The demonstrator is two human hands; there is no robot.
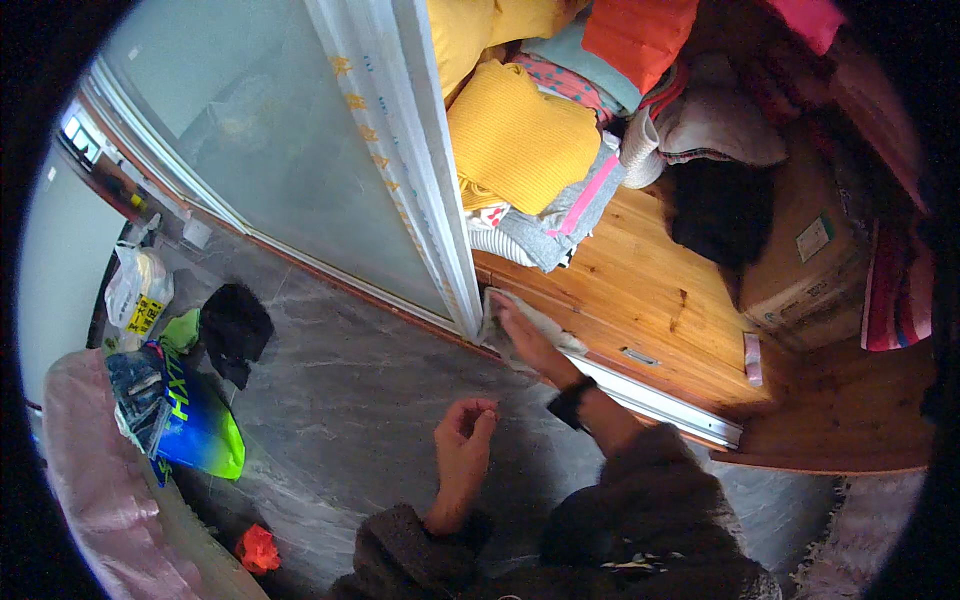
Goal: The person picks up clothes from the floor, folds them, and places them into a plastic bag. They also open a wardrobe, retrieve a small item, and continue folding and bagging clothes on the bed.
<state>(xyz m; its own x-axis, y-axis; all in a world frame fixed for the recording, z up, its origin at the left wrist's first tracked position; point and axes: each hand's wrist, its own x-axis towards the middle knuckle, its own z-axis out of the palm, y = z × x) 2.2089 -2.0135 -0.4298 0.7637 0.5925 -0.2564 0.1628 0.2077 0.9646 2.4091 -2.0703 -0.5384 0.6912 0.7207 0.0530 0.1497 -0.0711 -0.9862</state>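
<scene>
Below me I see a dark grey floor crossed by pale, marble-like veins. Ahead of me, a cupboard with a honey-coloured plank base catches warm light on its boards and falls into shadow toward my right, while a tall translucent panel in a white frame stands on its left. At my far left are a pale wall and furniture under a shiny pink cover.

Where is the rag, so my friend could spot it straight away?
Find the big glass door by the wooden cupboard. Go to the door's bottom corner near the white track, where the right hand is. The rag is touching that hand: pale and crumpled, unlike the folded yellow knit in the cupboard.
</scene>
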